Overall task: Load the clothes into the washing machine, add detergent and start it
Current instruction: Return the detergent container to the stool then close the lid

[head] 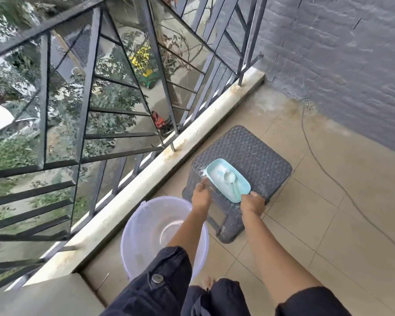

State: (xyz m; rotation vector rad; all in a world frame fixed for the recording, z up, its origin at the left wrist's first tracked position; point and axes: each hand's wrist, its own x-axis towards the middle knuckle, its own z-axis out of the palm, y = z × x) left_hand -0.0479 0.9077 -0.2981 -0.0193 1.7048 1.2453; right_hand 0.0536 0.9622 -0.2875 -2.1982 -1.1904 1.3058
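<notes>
A light-blue detergent container (226, 179) sits on a dark woven plastic stool (260, 156). It holds white powder and a pale spoon (230, 177). My left hand (201, 196) is at the container's left rim, fingers curled against it and slightly blurred. My right hand (252, 202) grips the container's near corner. No washing machine or clothes are in view.
A translucent white bucket (146, 226) stands on the tiled floor just left of the stool, under my left forearm. A metal railing (87, 110) with a low concrete kerb runs along the left. A grey brick wall (340, 65) closes the right, and a thin cable (324, 169) lies on the floor.
</notes>
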